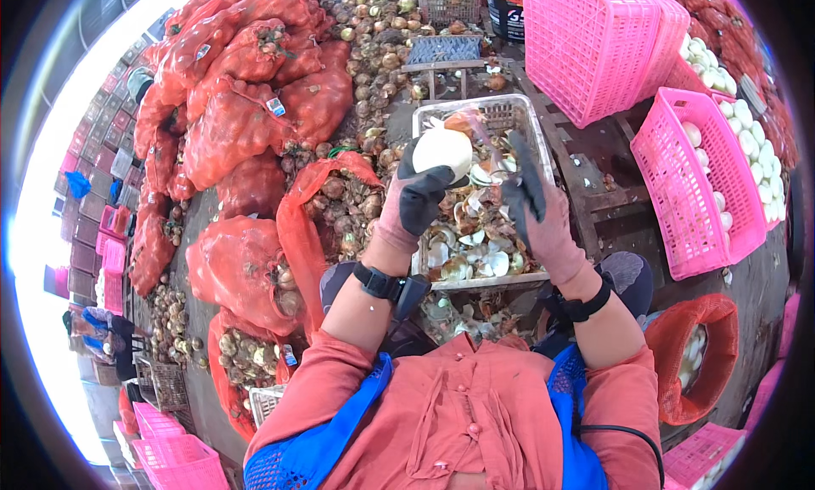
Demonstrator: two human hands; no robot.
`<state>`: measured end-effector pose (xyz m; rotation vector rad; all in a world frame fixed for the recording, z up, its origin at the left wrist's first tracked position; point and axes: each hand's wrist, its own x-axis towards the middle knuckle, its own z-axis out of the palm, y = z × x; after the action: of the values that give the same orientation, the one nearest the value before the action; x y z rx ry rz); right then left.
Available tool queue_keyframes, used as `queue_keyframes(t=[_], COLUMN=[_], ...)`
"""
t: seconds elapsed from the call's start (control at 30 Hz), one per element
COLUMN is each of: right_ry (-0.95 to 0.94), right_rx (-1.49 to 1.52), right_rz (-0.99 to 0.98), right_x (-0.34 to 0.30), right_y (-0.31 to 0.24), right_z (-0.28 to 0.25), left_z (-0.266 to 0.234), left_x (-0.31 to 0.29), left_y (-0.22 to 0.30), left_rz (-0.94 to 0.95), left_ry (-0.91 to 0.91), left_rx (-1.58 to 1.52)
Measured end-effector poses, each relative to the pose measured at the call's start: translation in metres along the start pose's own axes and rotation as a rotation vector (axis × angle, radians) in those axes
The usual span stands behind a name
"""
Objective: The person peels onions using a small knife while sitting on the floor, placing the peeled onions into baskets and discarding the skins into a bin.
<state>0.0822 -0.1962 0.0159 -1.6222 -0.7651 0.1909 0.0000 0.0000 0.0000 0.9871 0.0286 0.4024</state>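
Observation:
My left hand (418, 199), in a pink and dark grey glove, is closed round a peeled white onion (443, 152) and holds it over a white plastic crate (543, 137). My right hand (540, 208), gloved the same way, hovers just right of the onion, apart from it. Motion smears its fingers, so I cannot make out whether anything is in them. A blurred strip of brown onion skin (472, 123) shows between the onion and the right hand's fingertips. Inside the crate below lie loose onion skins and white peelings (475, 235).
Unpeeled onions (373, 65) cover the floor ahead, beside stacked red mesh sacks (238, 108) at left. An open red sack (242, 269) lies by my left arm. Pink crates (594, 48) and a pink basket with white onions (692, 201) stand at right, near a red mesh-lined container (696, 363).

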Motion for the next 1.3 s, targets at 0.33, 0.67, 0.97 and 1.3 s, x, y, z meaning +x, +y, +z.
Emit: queue_keyframes(t=[0.33,0.67,0.97,1.3], right_ry=[-0.104,-0.035,0.039,-0.139], right_rx=[-0.546,0.503,0.23,0.867], right_rz=[-0.378,0.257,0.431,0.419], right_x=[-0.006,0.002,0.021,0.006], right_y=[-0.012,-0.011,0.029,-0.007], right_z=[0.013,-0.001,-0.021,0.014], left_z=[0.003,0.005,-0.006,0.024], left_x=[0.0,-0.001,-0.003,0.003], left_y=[0.004,-0.005,-0.004,0.001], left_rz=[0.054,0.072,-0.051,0.146], left_ry=[0.038,-0.036,-0.165,-0.219], left_rx=[0.332,0.312,-0.3,0.055])
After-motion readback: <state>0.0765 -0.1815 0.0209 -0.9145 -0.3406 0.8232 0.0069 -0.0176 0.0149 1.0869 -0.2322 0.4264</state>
